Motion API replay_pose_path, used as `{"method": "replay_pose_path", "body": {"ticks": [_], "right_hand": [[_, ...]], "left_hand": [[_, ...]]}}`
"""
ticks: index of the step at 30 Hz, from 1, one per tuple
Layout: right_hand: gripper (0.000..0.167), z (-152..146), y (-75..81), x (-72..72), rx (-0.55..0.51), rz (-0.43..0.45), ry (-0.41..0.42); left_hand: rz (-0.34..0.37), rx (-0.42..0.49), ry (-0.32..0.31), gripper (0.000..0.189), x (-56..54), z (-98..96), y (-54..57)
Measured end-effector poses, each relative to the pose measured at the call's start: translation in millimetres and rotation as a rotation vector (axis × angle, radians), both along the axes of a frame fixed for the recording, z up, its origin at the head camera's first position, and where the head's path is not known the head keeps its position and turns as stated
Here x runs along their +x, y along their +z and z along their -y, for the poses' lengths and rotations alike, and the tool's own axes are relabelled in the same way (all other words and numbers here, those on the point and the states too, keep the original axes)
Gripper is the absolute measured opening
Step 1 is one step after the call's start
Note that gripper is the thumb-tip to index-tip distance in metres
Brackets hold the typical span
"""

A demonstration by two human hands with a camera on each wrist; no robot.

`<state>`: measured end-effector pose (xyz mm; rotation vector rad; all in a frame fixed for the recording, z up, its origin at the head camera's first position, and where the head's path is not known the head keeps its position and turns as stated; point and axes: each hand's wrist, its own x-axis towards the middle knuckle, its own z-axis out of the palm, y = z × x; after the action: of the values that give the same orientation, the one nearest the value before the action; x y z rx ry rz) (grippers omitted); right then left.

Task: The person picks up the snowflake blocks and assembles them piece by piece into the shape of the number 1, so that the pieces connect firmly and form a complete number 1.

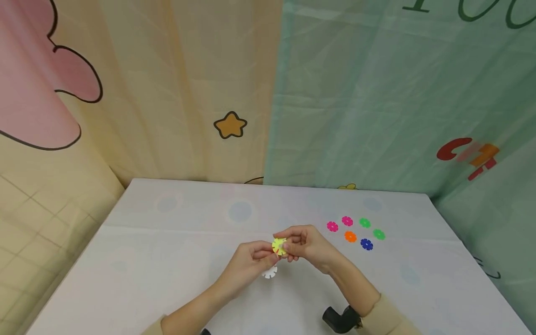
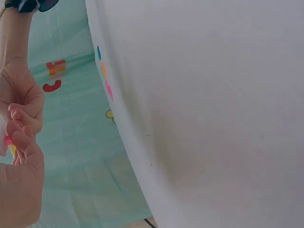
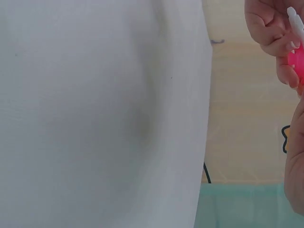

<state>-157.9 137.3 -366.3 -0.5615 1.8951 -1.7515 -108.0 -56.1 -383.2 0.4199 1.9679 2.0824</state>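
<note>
My left hand (image 1: 249,263) and right hand (image 1: 311,246) meet above the table, fingertips close together around a small cluster of notched plastic discs. A yellow notched disc (image 1: 278,247) faces up between them, with the right thumb and fingers pinching its right side. Left fingers grip the cluster from the other side. Below the left thumb shows a white notched disc (image 1: 270,272), partly covered. In the right wrist view a pink disc (image 3: 297,61) appears between the fingers, beside the white one. Fingers hide how the discs join.
On the white table (image 1: 167,265), to the right of my hands, lie two pink discs (image 1: 347,221), two green discs (image 1: 365,223), an orange disc (image 1: 350,237) and a blue disc (image 1: 366,244). Printed curtains (image 1: 356,116) hang behind the table. A black device (image 1: 341,320) is at the right wrist.
</note>
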Motion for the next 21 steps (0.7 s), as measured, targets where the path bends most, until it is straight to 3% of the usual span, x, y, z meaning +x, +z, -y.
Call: {"method": "replay_pose_path", "body": {"ticks": [6,13,21], "right_hand": [[0.034,-3.2,0.1,0.1,-0.015,-0.007,0.020],[0.036,-11.6,2.1,1.2,-0.016,-0.029,0.109],[0.032,-14.9,3.2,4.9,0.010,-0.071,0.016]], "left_hand": [[0.051,0.041,-0.033,0.033,-1.0,0.3,3.8],[0.118,0.052,-0.017,0.033,2.8,-1.7,6.9],[0.147,0.075,-0.015,0.034,5.2,-7.8,9.4]]}}
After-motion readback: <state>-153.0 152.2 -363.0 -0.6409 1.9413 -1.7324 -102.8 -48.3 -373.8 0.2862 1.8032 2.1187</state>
